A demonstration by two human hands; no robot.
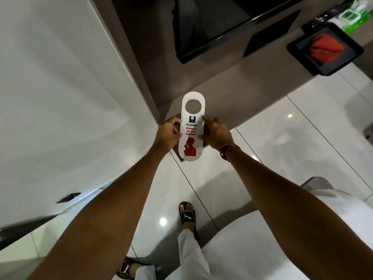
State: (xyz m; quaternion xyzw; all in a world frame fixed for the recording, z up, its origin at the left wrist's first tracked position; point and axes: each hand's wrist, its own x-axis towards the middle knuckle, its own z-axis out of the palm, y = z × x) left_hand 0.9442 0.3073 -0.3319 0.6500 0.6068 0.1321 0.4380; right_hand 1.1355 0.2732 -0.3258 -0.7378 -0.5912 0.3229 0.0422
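A white "Please do not disturb" door hanger [192, 126] with a round hole at its top and a red figure at its bottom is held over the near corner of a brown shelf [232, 87]. My left hand [168, 134] pinches its left edge with curled fingers. On the hanger's right edge, my right hand [217, 132] grips with the thumb on the face and the index finger stretched along the edge. A red thread band sits on my right wrist.
A white wall or door panel [60, 98] fills the left, with a dark handle [68, 197] low down. On the shelf stand a black TV [212, 27], a black tray [325, 49] holding a red cloth, and a green pack [351, 19]. Below lie glossy white floor tiles.
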